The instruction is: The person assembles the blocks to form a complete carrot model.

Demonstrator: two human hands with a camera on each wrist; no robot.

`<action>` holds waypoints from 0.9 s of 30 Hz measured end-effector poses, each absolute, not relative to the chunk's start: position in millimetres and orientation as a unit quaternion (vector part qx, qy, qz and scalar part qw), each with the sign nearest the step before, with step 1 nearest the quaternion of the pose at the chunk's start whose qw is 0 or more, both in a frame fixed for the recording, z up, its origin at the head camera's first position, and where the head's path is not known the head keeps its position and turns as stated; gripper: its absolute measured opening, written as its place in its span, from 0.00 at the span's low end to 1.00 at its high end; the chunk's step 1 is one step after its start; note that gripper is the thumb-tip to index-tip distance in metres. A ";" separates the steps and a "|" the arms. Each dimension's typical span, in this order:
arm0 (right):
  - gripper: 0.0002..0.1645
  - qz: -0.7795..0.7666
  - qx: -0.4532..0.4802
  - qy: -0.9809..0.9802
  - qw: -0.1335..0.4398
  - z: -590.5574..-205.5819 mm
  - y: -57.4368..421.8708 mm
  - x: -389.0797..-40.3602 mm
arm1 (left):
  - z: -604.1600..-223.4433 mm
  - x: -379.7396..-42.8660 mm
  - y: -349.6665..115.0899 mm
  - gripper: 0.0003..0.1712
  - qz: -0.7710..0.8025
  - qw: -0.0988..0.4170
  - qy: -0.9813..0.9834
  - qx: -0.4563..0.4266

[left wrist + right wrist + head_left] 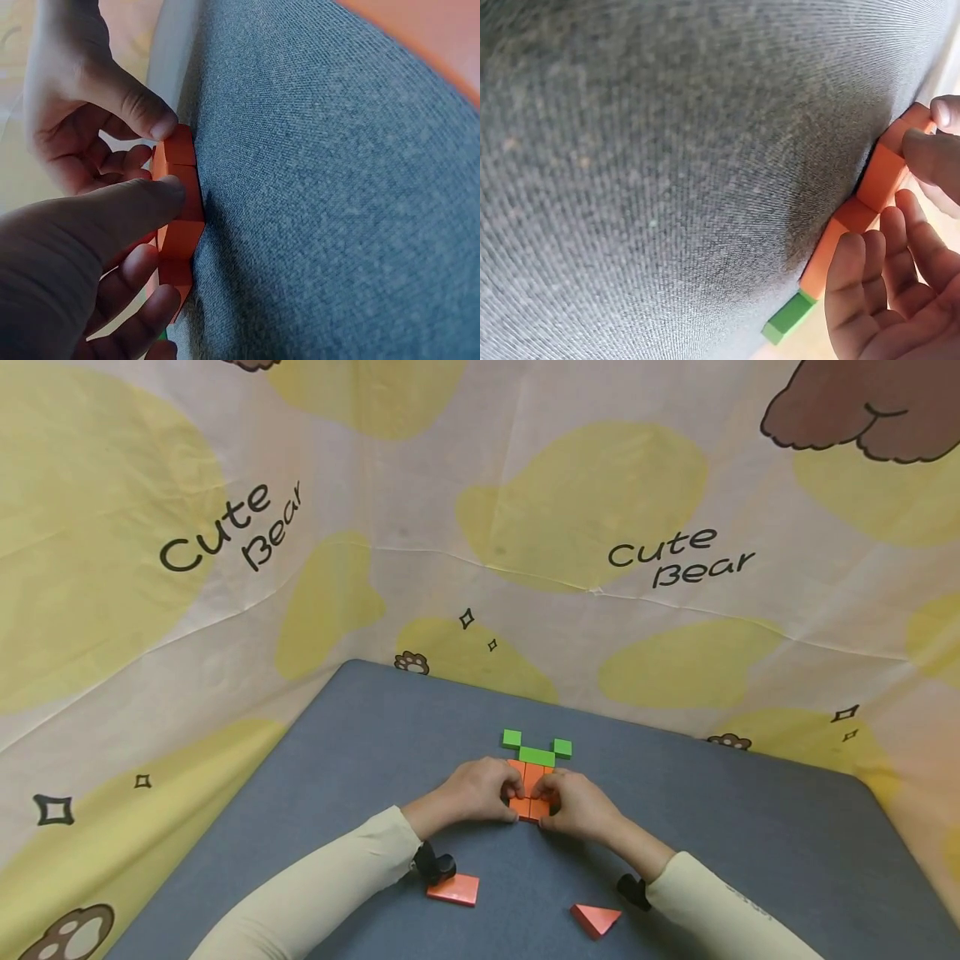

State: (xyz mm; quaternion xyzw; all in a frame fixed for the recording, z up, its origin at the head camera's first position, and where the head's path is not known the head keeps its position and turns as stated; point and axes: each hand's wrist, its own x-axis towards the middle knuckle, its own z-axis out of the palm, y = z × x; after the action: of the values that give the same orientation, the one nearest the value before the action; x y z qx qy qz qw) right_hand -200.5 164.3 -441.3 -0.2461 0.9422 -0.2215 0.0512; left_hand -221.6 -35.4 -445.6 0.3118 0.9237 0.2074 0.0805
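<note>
In the head view, several orange blocks (534, 774) lie side by side on the table. My left hand (478, 789) grips their left side with curled fingers, thumb at the near edge. From the right, my right hand (583, 807) holds them the same way. Both thumbs press the near faces of the orange blocks (182, 196) in the left wrist view. A long green block (537, 757) sits against the far end of the orange group, with small green blocks (512, 739) at its two far corners. The right wrist view shows a green block (789, 318) beyond the fingers.
Nearer my body, a flat orange-red rectangular block (456, 890) lies beside the left wrist. A triangular orange-red block (596, 919) is left of the right sleeve. The grey-blue table (720, 827) meets a printed cloth (540, 510) at its far and left edges.
</note>
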 end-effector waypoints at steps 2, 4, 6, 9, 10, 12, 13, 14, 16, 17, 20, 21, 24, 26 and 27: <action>0.20 -0.226 -0.245 0.941 0.051 -442.1 164.7 -200.6 | -445.7 -221.3 -35.7 0.13 0.210 0.081 0.924 0.310; 0.20 -0.230 -0.247 0.940 0.050 -442.9 165.2 -200.6 | -446.1 -221.2 -35.9 0.13 0.212 0.081 0.923 0.309; 0.20 -0.234 -0.251 0.938 0.048 -443.2 166.1 -200.2 | -446.6 -221.1 -36.4 0.13 0.214 0.082 0.923 0.309; 0.21 -0.237 -0.259 0.936 0.041 -443.0 169.1 -199.6 | -447.1 -221.0 -38.0 0.12 0.226 0.081 0.919 0.312; 0.21 -0.238 -0.261 0.935 0.039 -442.7 170.7 -199.5 | -446.9 -220.8 -39.1 0.11 0.233 0.080 0.917 0.313; 0.21 -0.242 -0.260 0.934 0.034 -441.4 173.9 -199.8 | -446.3 -219.7 -42.7 0.10 0.250 0.077 0.913 0.312; 0.21 -0.244 -0.258 0.934 0.033 -440.6 175.6 -200.2 | -445.8 -218.8 -45.1 0.09 0.258 0.076 0.911 0.312; 0.22 -0.248 -0.254 0.934 0.033 -439.5 177.1 -200.6 | -445.0 -217.5 -47.9 0.09 0.266 0.076 0.909 0.311; 0.21 -0.254 -0.241 0.936 0.034 -437.7 180.0 -201.7 | -442.1 -213.2 -54.9 0.08 0.277 0.081 0.907 0.307; 0.22 -0.256 -0.234 0.937 0.036 -436.8 181.3 -202.3 | -440.6 -210.5 -58.7 0.07 0.280 0.084 0.906 0.307; 0.23 -0.259 -0.214 0.941 0.038 -435.7 185.0 -205.1 | -436.1 -198.8 -70.8 0.07 0.284 0.103 0.902 0.310; 0.24 -0.258 -0.208 0.943 0.039 -435.9 186.1 -206.1 | -434.8 -194.1 -74.8 0.08 0.283 0.110 0.900 0.312; 0.27 -0.257 -0.192 0.946 0.040 -437.2 189.3 -209.4 | -433.0 -179.0 -86.3 0.10 0.285 0.133 0.893 0.321; 0.28 -0.256 -0.181 0.948 0.041 -438.1 190.8 -211.1 | -432.6 -169.3 -93.5 0.12 0.287 0.144 0.889 0.327; 0.29 -0.256 -0.178 0.949 0.042 -438.3 191.3 -211.7 | -432.9 -164.5 -97.0 0.13 0.286 0.148 0.888 0.328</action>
State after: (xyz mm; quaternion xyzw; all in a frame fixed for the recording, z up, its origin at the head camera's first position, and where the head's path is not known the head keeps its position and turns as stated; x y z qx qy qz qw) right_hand -211.7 191.3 -438.3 -0.1780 0.9491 -0.2563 0.0418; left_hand -164.5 -97.0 -432.9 0.3280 0.8881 0.2858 0.1485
